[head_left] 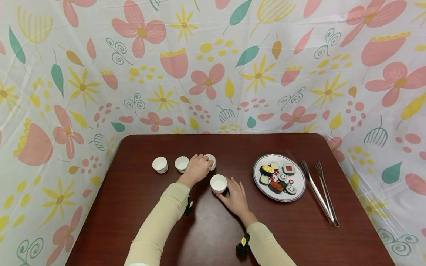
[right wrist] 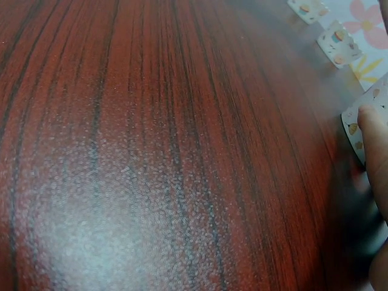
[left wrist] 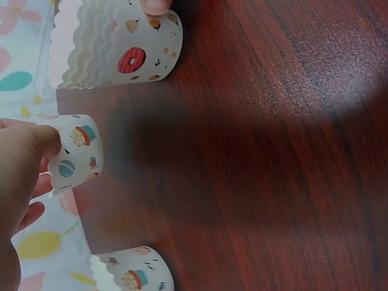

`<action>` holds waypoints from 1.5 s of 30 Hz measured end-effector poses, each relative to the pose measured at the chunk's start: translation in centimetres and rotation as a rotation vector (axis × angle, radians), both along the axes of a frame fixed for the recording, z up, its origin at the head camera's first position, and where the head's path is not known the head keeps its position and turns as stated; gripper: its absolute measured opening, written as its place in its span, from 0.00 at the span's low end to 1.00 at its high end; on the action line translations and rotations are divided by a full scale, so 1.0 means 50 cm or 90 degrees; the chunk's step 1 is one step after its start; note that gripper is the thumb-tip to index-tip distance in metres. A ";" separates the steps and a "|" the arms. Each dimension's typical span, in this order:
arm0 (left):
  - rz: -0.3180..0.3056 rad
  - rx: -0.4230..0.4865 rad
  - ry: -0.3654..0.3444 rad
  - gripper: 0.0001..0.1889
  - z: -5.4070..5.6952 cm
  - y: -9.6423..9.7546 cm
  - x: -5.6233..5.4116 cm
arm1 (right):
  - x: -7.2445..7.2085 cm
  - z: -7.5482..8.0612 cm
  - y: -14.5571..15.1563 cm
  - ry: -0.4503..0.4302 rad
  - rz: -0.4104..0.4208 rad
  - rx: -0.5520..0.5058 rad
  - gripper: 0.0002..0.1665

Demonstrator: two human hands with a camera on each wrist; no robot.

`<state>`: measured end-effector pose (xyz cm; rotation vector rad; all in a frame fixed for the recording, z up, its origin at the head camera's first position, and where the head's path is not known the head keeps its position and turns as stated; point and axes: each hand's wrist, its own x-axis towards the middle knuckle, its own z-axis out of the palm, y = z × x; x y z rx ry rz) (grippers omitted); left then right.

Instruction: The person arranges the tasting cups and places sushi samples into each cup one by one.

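White paper baking cups with scalloped rims and printed sweets are spread over the middle of the table. My left hand (head_left: 199,168) pinches one baking cup (left wrist: 77,150) by its rim, to the right of two others. Nearer to me, my right hand (head_left: 236,197) holds a nested stack of baking cups (head_left: 218,183), its thumb along the near side. Several layered rims of that stack show in the left wrist view. Part of the left hand's cup is hidden behind its fingers in the head view.
Two single baking cups stand to the left, an outer cup (head_left: 160,165) and an inner cup (head_left: 181,164). A plate (head_left: 286,199) of sushi pieces is at the right, with metal tongs (head_left: 321,195) beside it. Flowered cloth (head_left: 206,55) hangs behind the brown table (head_left: 116,221).
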<state>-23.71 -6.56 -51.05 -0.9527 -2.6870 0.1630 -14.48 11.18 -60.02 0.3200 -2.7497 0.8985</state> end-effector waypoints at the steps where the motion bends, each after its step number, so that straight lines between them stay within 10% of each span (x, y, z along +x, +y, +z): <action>1: 0.005 0.000 -0.002 0.07 -0.002 0.000 0.000 | 0.000 0.000 0.000 -0.001 -0.001 0.001 0.43; 32: 0.060 -0.029 -0.030 0.08 -0.032 0.001 -0.001 | 0.000 0.005 -0.002 -0.013 -0.003 0.011 0.42; 45: 0.022 0.007 0.000 0.11 -0.003 -0.019 -0.003 | 0.000 -0.001 0.000 -0.004 -0.003 0.006 0.42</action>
